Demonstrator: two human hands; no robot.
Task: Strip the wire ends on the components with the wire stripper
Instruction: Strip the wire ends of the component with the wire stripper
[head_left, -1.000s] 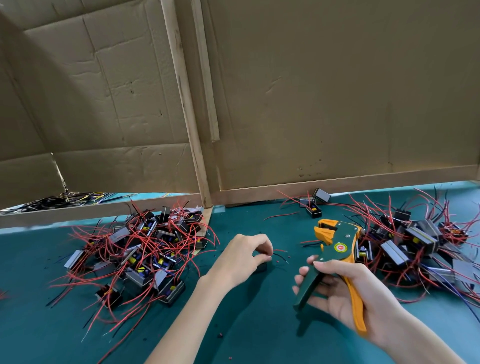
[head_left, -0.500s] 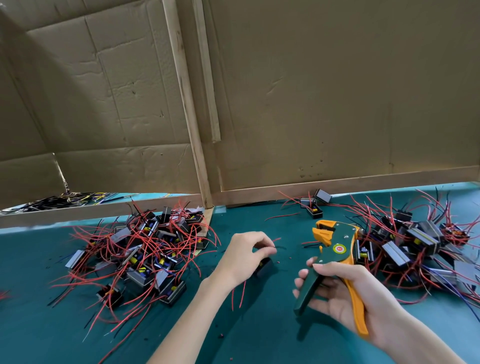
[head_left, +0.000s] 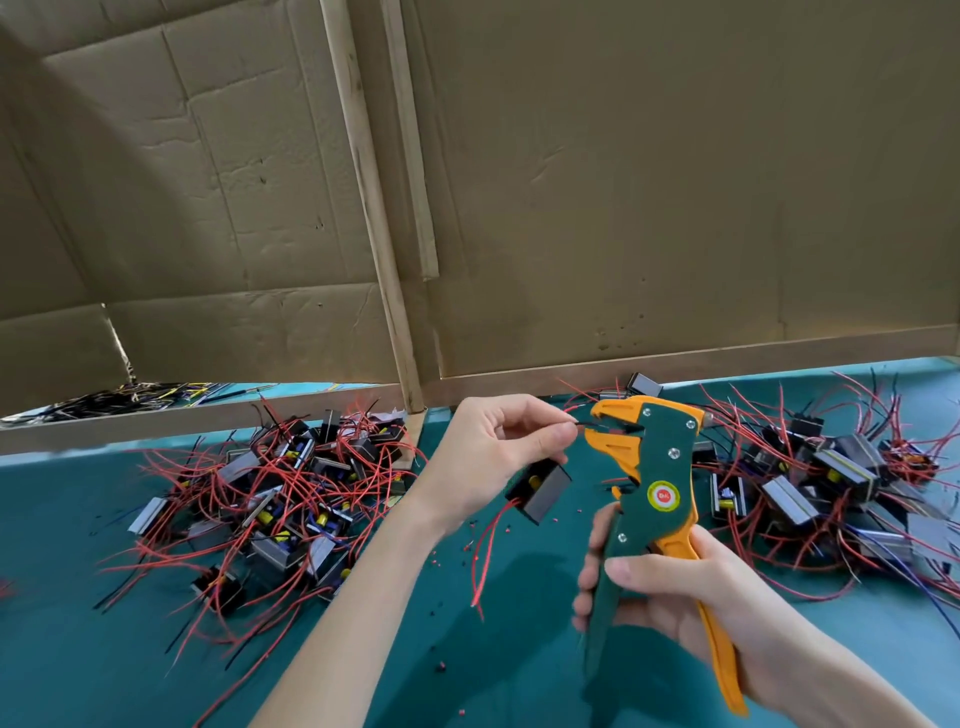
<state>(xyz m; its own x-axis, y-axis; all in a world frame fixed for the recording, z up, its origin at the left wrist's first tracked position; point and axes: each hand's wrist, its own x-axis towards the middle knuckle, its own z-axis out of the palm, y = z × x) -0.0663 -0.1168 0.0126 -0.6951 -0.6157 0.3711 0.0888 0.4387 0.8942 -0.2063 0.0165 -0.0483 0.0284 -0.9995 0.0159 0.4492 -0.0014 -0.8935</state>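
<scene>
Wire stripper (head_left: 657, 467) upright in curled right hand (head_left: 675, 592)

Head camera looks down, close over the table (head_left: 78, 649), edges seemingly warped.

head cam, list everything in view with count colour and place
wire stripper: one, green and orange, held upright, centre right
component: one, black with red wires hanging, held at centre
black wire: one, pinched at one end, other end at the stripper's head
left pile: many components, black and grey with red wires, left side
right pile: many of the same, right side
mat: one, teal, covers the table
insulation scraps: several, red and black, scattered on the mat
cardboard wall: brown, behind, with wooden battens
left hand: one, centre
right hand: one, lower right
</scene>
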